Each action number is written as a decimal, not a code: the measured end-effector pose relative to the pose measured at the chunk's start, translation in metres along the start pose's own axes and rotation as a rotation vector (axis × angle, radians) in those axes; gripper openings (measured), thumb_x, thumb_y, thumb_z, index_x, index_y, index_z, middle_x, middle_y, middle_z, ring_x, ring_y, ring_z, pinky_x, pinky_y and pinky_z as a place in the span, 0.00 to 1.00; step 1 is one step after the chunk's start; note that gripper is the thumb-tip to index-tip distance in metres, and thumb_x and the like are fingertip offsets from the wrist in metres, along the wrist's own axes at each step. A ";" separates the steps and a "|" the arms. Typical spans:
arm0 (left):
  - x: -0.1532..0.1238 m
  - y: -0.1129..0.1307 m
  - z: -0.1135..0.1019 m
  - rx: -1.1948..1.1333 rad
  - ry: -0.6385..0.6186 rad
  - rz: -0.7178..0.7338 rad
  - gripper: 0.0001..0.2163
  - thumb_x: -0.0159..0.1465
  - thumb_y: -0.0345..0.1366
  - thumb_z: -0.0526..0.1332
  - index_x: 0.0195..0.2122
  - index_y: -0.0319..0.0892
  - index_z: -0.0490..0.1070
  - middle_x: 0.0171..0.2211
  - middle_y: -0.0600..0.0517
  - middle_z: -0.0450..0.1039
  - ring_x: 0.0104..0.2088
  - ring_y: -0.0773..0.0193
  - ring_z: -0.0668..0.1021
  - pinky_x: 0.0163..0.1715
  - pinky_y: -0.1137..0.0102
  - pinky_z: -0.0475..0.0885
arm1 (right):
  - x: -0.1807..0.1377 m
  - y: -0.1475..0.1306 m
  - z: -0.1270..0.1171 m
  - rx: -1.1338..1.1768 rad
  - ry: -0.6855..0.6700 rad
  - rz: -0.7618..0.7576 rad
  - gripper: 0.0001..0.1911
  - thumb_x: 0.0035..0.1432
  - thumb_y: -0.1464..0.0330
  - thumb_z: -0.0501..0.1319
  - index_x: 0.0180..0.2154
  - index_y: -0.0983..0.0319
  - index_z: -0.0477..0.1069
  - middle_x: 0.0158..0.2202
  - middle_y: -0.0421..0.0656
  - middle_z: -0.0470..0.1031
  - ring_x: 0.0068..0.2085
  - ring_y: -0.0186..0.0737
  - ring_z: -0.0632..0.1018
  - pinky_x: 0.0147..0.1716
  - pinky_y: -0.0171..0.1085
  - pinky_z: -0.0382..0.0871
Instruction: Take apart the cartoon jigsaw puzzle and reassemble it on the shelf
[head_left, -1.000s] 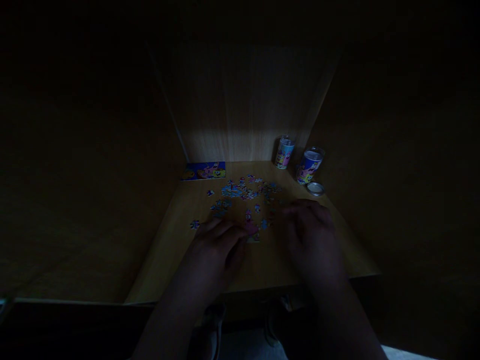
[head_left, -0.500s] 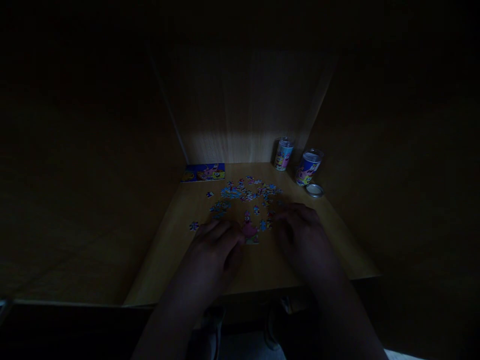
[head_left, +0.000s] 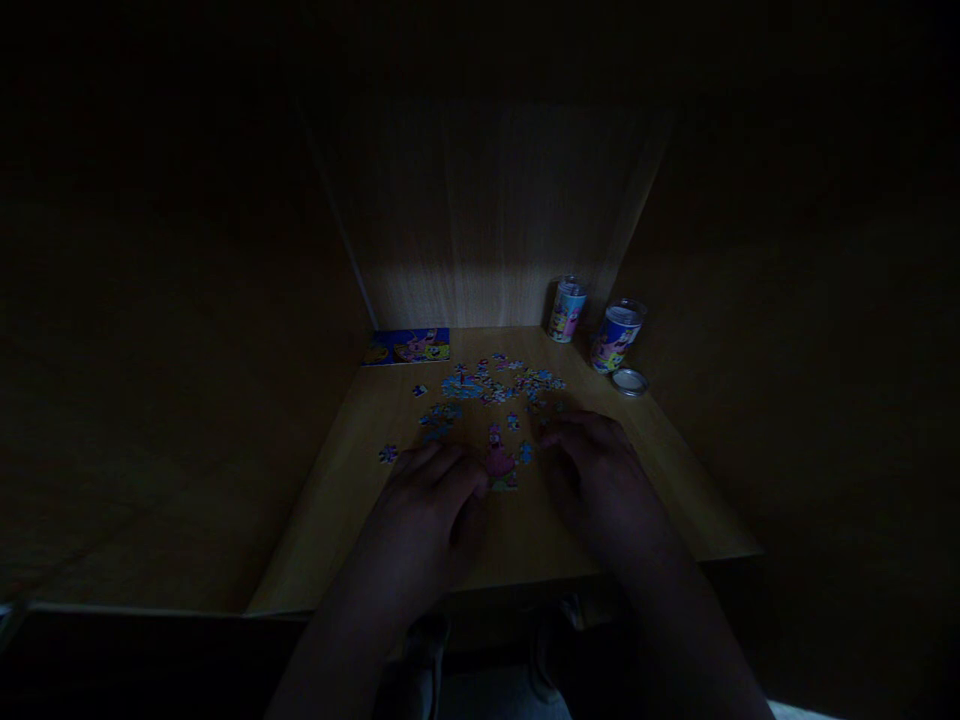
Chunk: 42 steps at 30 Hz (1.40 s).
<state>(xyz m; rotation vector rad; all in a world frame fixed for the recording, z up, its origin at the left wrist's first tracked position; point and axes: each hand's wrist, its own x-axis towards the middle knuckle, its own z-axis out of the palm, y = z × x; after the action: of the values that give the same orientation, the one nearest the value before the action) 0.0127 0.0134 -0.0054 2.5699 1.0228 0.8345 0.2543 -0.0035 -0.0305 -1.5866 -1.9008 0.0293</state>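
Observation:
A small joined jigsaw section with a pink cartoon figure and a green lower edge lies on the wooden board. My left hand is curled at its left side, with thumb and forefinger closed against that edge. On the right, my right hand is bent low over the board, its fingers drawn together; whatever is under the fingertips is hidden. Between the section and my right hand lies a loose blue jigsaw piece. Another jigsaw piece is just above the section. The light is very dim.
Many loose jigsaw pieces spread behind my hands, with a blue cluster to the left. A blue picture card lies at the back left. Two printed cans and a round lid are at the back right.
My right hand has shifted slightly left and toward me, now covering the spot where pieces showed beside its fingertips. My left hand has stayed almost still at the joined section.

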 end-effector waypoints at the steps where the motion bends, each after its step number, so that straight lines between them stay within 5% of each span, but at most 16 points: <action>1: 0.000 0.000 0.000 -0.002 0.002 -0.003 0.11 0.70 0.20 0.56 0.41 0.46 0.68 0.42 0.52 0.77 0.44 0.55 0.75 0.47 0.57 0.67 | 0.000 0.000 0.000 -0.016 0.006 0.009 0.11 0.69 0.73 0.61 0.48 0.59 0.80 0.55 0.52 0.79 0.59 0.55 0.76 0.61 0.57 0.72; 8: -0.001 0.001 -0.001 0.027 -0.016 -0.032 0.11 0.67 0.20 0.56 0.39 0.46 0.64 0.39 0.52 0.74 0.43 0.53 0.74 0.44 0.57 0.66 | -0.001 0.000 0.000 -0.065 0.027 0.041 0.21 0.66 0.73 0.62 0.59 0.61 0.76 0.59 0.55 0.77 0.61 0.58 0.75 0.62 0.59 0.72; 26: -0.004 0.000 -0.001 0.020 0.070 -0.038 0.10 0.68 0.23 0.57 0.39 0.47 0.59 0.37 0.54 0.71 0.39 0.56 0.74 0.42 0.60 0.65 | -0.002 -0.002 0.000 0.061 -0.028 -0.104 0.18 0.66 0.75 0.62 0.53 0.55 0.80 0.61 0.49 0.77 0.63 0.52 0.75 0.63 0.56 0.74; 42: -0.005 0.001 -0.001 0.030 0.045 -0.032 0.09 0.69 0.23 0.57 0.39 0.46 0.62 0.37 0.53 0.72 0.39 0.55 0.74 0.42 0.59 0.65 | -0.001 -0.002 0.000 0.012 -0.031 -0.041 0.18 0.66 0.75 0.62 0.54 0.58 0.81 0.59 0.51 0.79 0.63 0.54 0.75 0.65 0.57 0.72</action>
<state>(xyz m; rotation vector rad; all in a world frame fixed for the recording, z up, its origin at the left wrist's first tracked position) 0.0095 0.0095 -0.0065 2.5627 1.0948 0.8789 0.2527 -0.0043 -0.0305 -1.5468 -1.9532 0.0475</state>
